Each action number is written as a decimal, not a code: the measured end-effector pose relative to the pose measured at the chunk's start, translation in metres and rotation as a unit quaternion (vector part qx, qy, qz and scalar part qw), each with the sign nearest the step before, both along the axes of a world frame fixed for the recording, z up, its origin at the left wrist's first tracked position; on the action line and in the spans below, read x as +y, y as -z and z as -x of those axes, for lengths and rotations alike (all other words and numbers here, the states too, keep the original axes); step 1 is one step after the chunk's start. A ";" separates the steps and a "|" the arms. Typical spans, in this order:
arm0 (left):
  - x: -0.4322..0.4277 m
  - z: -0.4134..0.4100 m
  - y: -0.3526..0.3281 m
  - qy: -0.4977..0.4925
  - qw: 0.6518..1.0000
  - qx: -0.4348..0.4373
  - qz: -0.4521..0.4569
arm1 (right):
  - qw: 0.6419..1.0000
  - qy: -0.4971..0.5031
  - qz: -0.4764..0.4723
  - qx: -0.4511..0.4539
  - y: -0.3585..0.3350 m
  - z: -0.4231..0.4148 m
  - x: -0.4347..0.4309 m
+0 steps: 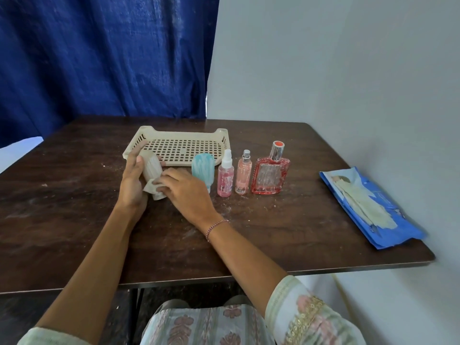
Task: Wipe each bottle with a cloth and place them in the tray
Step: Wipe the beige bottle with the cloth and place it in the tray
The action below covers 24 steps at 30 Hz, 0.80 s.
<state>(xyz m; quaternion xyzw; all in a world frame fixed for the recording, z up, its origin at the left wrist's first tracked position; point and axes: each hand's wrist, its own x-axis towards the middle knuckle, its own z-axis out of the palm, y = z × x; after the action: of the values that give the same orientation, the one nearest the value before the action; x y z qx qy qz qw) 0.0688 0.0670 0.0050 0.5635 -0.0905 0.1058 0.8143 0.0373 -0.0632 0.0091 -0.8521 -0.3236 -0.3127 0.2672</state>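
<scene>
Blue curtain [99, 58] and grey wall back a dark, scuffed wooden worktop [74, 220]. Toward its far edge lies the beige perforated plastic tray [184, 135], with no bottle in it yet. A glossy blue wipes pack [368, 207] lies by the right edge. Beside the tray stand a red glass flask [270, 174], two pink sprays [234, 176] and a teal bottle [202, 168]. The first wipe seems under way. The left grip [133, 175] curls round a tilted, ribbed beige bottle [151, 165] at the tray's near-left corner, and the right grip [184, 188] pinches a pale cloth [150, 187] against its lower end. Next, probably, it goes over the rim.
</scene>
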 end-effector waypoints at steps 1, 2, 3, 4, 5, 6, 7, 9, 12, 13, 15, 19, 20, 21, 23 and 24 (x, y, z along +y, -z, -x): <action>0.000 -0.001 0.001 0.002 1.000 0.002 0.006 | 1.000 0.013 -0.010 -0.005 -0.001 0.000 -0.001; 0.000 -0.002 0.002 0.006 1.000 0.003 0.012 | 1.000 0.022 -0.017 -0.004 -0.001 -0.001 -0.001; 0.000 -0.003 0.003 0.012 1.000 0.006 0.016 | 0.999 0.028 -0.023 0.001 0.000 -0.002 -0.001; 0.000 -0.003 0.004 0.016 1.000 0.008 0.021 | 0.999 0.028 -0.024 0.007 0.000 -0.003 0.000; 0.000 -0.003 0.004 0.018 0.999 0.012 0.025 | 0.999 0.024 -0.018 0.013 0.001 -0.004 0.001; -0.001 -0.003 0.003 0.019 0.999 0.016 0.029 | 1.000 0.014 -0.008 0.014 0.002 -0.003 0.002; -0.001 -0.002 0.002 0.019 0.999 0.019 0.033 | 1.000 0.003 0.005 0.012 0.002 -0.002 0.004; -0.002 -0.001 0.002 0.022 0.999 0.025 0.043 | 0.999 -0.015 0.029 0.001 0.001 -0.001 0.005; -0.001 0.000 0.001 0.022 0.998 0.021 0.050 | 0.999 -0.021 0.043 -0.004 0.001 -0.002 0.006; -0.001 0.001 0.000 0.023 0.998 0.022 0.053 | 0.999 -0.020 0.038 0.004 0.002 -0.003 0.006; -0.002 0.001 0.000 0.031 0.998 0.017 0.056 | 1.000 -0.010 0.014 0.020 0.002 -0.005 0.005; -0.002 0.001 -0.002 0.034 0.999 0.003 0.042 | 0.999 0.021 -0.029 0.010 0.001 -0.007 0.002; -0.003 0.002 -0.001 0.035 0.999 -0.001 0.037 | 1.000 0.020 -0.018 0.002 0.001 -0.005 0.003; -0.003 0.002 -0.001 0.034 0.999 -0.004 0.030 | 1.000 0.012 0.002 -0.007 0.002 -0.003 0.005; -0.002 0.003 0.000 0.029 0.999 -0.010 0.019 | 0.999 -0.013 0.039 -0.018 0.003 0.000 0.009; -0.003 0.003 0.000 0.030 0.999 -0.014 0.016 | 0.999 -0.018 0.040 -0.018 0.003 0.000 0.009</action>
<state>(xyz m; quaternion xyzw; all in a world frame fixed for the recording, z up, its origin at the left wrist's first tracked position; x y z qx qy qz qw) 0.0654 0.0637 0.0051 0.5458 -0.1169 0.0905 0.8248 0.0369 -0.0543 0.0065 -0.8506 -0.3556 -0.3100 0.2322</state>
